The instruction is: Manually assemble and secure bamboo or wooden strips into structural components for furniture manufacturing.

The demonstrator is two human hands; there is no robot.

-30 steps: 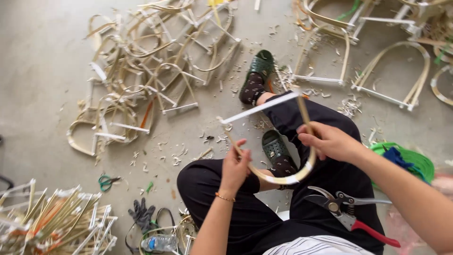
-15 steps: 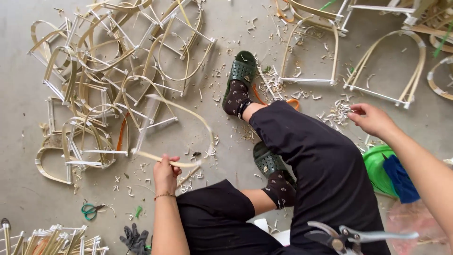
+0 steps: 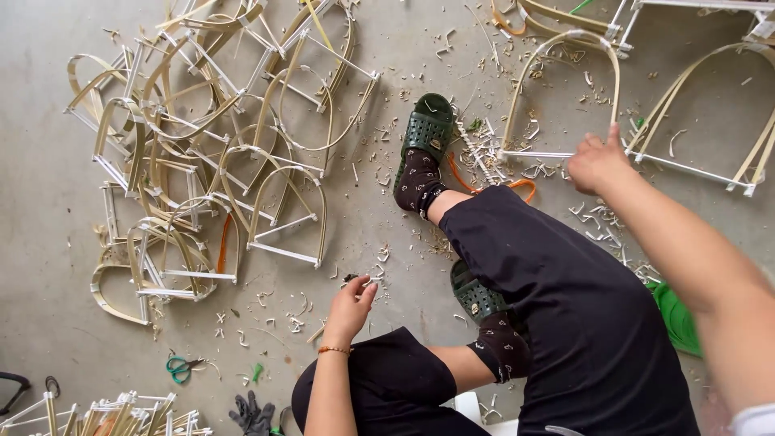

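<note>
The left hand hangs loosely curled above the concrete floor, at about six o'clock in the head view, wrist cocked down and fingertips drawn together near a small dark scrap among the wood shavings; whether it actually pinches anything, I cannot tell. A thin bracelet circles that wrist, and the forearm rises straight from the bottom edge. The right hand reaches out at about two o'clock, arm extended diagonally from the lower right corner, fingers folded and thumb up, gripping the base end of an arched bamboo frame where its pale crossbar meets the curved strip. That frame lies flat on the floor, its arch pointing toward twelve o'clock.

The person sits with legs in black trousers, the green sandal of one foot stretched toward twelve o'clock, the other sandal tucked under the knee near the centre. A large pile of finished arched frames spreads from nine to eleven o'clock, well apart from both hands. Green-handled scissors lie at seven o'clock, dark gloves beside the left elbow, and a further frame lies at three o'clock just beyond the right hand.
</note>
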